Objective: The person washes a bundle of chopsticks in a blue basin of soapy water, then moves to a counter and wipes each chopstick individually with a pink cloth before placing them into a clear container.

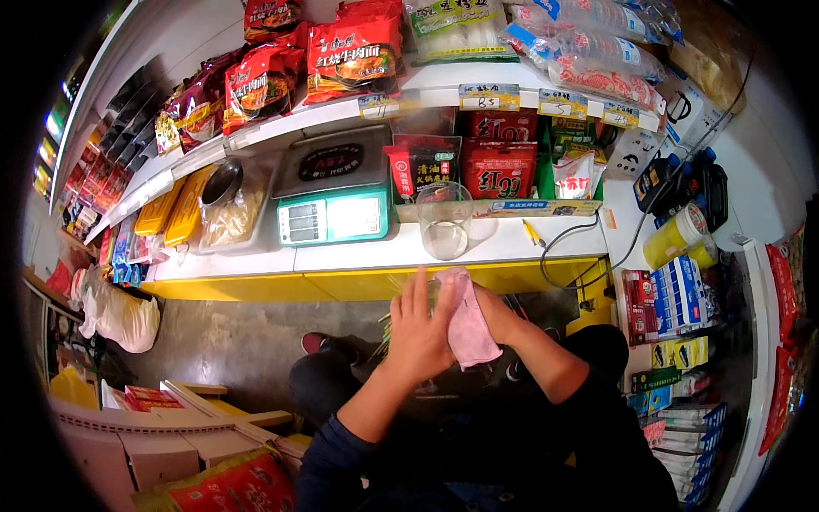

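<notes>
A pink cloth (470, 329) hangs between my two hands, in front of the counter's yellow edge. My left hand (419, 320) has its fingers extended upward and its thumb side against the cloth. My right hand (492, 310) is at the other side of the cloth, its fingers mostly hidden behind it. Something clear seems to show between the left fingers and the cloth, but I cannot tell what it is. Just beyond the hands, a clear drinking glass (445, 224) stands upright on the white counter (358, 251).
A teal digital scale (333, 217) stands left of the glass, beside a plastic tub (233, 224) with a dark bowl. Seasoning packets (499, 169) fill a box behind the glass. A black cable (544, 262) loops over the counter's edge at right. Noodle packs (355, 54) line the shelf above.
</notes>
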A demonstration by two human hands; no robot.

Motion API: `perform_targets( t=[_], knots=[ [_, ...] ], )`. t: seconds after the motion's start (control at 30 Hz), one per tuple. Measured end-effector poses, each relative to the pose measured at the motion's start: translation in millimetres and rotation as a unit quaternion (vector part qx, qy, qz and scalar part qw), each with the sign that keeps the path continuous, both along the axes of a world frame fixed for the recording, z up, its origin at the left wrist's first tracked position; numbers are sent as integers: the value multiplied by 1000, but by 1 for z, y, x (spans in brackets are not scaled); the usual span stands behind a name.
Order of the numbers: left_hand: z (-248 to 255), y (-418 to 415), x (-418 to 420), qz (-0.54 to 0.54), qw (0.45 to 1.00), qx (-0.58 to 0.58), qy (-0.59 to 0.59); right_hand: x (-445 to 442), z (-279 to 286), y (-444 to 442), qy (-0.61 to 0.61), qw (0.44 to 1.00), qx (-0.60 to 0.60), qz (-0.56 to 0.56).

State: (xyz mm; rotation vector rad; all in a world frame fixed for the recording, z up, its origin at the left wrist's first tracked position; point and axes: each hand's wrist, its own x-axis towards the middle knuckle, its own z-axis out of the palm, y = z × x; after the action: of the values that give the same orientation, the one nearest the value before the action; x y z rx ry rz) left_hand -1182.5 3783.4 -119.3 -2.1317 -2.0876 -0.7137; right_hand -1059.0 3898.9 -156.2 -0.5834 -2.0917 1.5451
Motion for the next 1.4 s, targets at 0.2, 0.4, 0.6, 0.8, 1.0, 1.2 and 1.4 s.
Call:
perform_targets(
  t=[0.2, 0.4, 0.6, 0.8, 1.0, 1.2, 1.4],
  knots=[
    [36, 8, -6, -215, 967, -135, 28, 7, -27, 7, 39, 912, -409, 24],
    [50, -11, -6, -74, 994, -73, 34, 2, -74, 8, 193, 884, -417, 89],
    [19, -23, -25, -54, 954, -88, -280, -4, 13, -21, -53, 998, -1, -40],
    [10, -1, -7, -74, 970, -60, -224, -15, 28, -46, -106, 992, -10, -72],
    [29, 5, 9, -39, 964, -63, -257, 7, -9, -12, -109, 993, 25, 30],
    [-13, -1, -9, -54, 995, -70, -50, 7, -21, -21, -26, 997, -4, 77],
    [33, -11, -32, 15, 990, 115, -82, 32, -54, -5, 99, 980, -162, -58]
  ],
)
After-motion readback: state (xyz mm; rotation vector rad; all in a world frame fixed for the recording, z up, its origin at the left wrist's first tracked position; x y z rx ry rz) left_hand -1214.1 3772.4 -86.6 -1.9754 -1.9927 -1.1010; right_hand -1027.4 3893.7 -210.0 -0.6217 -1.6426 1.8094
